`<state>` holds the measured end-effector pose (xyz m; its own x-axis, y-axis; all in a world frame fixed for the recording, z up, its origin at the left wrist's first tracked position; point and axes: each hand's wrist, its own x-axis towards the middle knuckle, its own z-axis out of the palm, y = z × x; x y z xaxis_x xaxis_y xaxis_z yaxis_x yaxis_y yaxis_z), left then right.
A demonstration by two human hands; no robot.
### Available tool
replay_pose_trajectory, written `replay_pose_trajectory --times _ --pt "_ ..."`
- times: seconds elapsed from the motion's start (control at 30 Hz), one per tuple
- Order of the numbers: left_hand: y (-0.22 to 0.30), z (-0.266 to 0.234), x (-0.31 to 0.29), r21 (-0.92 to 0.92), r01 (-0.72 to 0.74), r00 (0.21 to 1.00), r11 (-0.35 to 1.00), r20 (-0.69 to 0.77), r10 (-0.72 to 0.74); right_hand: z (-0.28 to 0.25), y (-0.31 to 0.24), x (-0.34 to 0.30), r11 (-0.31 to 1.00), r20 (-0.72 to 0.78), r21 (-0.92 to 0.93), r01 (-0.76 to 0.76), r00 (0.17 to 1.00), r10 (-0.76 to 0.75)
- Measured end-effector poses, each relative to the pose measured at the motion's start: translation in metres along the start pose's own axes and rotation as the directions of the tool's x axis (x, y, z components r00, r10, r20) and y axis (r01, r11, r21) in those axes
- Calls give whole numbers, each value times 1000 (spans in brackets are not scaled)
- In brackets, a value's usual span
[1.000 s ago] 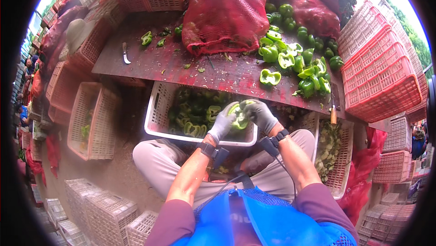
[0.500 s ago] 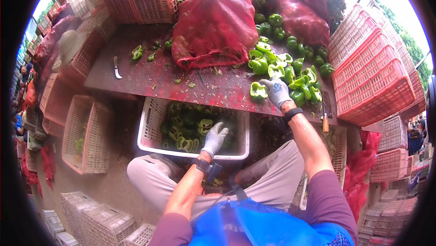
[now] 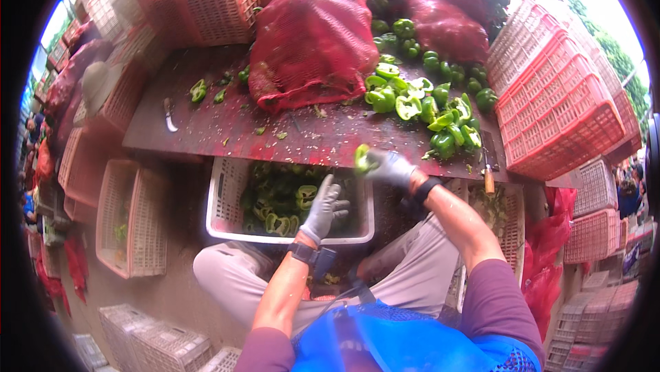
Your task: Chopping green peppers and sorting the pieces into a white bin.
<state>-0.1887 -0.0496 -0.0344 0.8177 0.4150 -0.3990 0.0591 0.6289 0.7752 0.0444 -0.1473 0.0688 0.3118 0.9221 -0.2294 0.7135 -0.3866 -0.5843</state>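
Outdoors or half-open, by the bright sky at the upper edges: a low dark tabletop [image 3: 206,131], its worn face stained red and littered with pale crumbs and green scraps. Brown floor [image 3: 184,296] below. Pink lattice crates [image 3: 560,97] stacked at the table's right end, more plastic crates [image 3: 206,4] at the upper left, a pale slatted crate [image 3: 148,224] on the floor at left.

Red mesh sack [image 3: 316,35] on the table, bulging, its netting wrinkled. To its right, cut green peppers [image 3: 443,121], glossy skins, pale ribbed hollows showing; whole peppers [image 3: 433,63] behind them, rounded and lobed. Curved-blade knife [image 3: 170,116] lies at left; wooden-handled knife [image 3: 489,179] near the right front edge. White crate [image 3: 228,197], smooth-rimmed with perforated walls, sits just below the table edge, pepper pieces [image 3: 278,224] inside.

Right hand [image 3: 393,169], grey-gloved, blurred: fingers closed on a pepper half [image 3: 362,158], held near the table's front edge, by the crate's far right corner. Left hand [image 3: 323,210], same glove: fingers apart, nothing in the grasp, over the crate's near side. Contact with the contents cannot be told.
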Motion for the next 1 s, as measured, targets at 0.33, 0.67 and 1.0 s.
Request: replay_pose_trajectory --times 0.33,0.67,1.0 --pt "14 16 -12 31 -270 956 962 -112 272 113 -50 -41 600 72 800 28 987 -142" --pt "19 58 -14 628 -372 872 684 -15 489 59 -56 -100 993 9 -65 99 995 -98" --pt "-32 8 28 981 2 861 193 -100 499 -77 130 -244 605 -484 -371 -705 703 522"
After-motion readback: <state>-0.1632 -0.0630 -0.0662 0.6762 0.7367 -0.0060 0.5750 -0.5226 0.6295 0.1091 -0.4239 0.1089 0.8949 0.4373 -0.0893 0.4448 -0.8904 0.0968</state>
